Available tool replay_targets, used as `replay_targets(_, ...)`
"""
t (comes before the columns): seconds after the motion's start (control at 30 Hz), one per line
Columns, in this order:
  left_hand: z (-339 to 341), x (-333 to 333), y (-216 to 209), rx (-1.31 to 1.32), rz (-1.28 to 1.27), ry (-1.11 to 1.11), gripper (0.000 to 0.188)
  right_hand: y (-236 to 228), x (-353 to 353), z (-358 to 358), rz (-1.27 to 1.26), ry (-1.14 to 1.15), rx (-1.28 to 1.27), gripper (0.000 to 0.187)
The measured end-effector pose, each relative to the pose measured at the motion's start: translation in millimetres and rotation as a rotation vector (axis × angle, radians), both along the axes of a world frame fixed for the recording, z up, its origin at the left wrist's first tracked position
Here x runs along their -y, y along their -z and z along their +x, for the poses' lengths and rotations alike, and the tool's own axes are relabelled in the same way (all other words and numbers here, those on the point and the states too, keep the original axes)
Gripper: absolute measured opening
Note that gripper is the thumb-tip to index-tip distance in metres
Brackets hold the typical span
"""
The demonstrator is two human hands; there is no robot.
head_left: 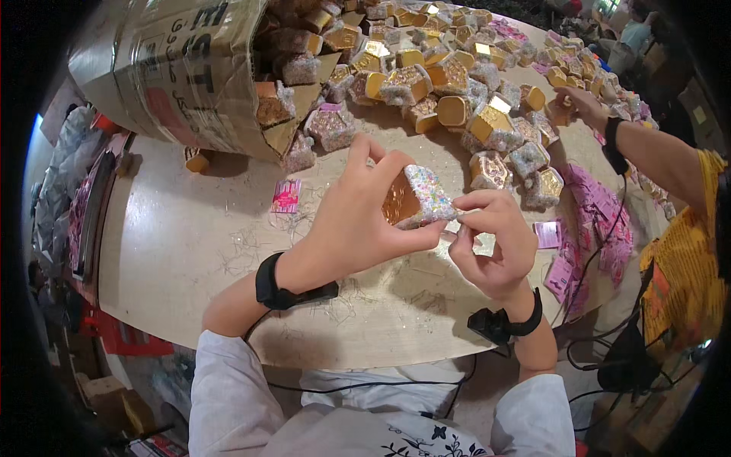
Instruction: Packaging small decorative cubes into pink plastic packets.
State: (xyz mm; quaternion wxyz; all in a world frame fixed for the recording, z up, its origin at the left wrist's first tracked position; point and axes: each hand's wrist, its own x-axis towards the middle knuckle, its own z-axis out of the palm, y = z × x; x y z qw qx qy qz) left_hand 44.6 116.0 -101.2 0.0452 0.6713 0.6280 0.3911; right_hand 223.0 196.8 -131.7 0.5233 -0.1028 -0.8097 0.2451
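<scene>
Centrally in the frame, a small gold, box-like ornament crusted with white and multicoloured glitter [428,194] is held above the pale, smooth-topped table [167,266]. The left hand [354,206] grips it between thumb and fingers; the right hand [499,244] is curled at its right-hand corner, though whether the fingertips are closed on that corner or on something finer cannot be told. The ornament is probably light and stiff, its gold faces slippery, its coating rough and apt to shed. Opposite sides appear the best hold, pressed gently.
</scene>
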Motion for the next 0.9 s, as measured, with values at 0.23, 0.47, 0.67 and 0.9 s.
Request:
replay_targets(0.23,2,0,-2,-0.028,0.018,-0.014,0.057,-3,-6,0,0.25,-0.005,0.033,0.033)
replay_targets(0.47,2,0,0,-0.056,0.021,-0.026,0.057,2,-10,1,0.339,-0.037,0.054,0.034)
replay_targets(0.67,0,1,-1,-0.115,0.025,-0.052,0.057,3,-12,1,0.353,-0.081,0.076,0.034)
replay_targets(0.9,3,3,-6,-0.116,0.031,-0.082,0.056,-1,-10,0,0.406,0.003,0.125,0.033)
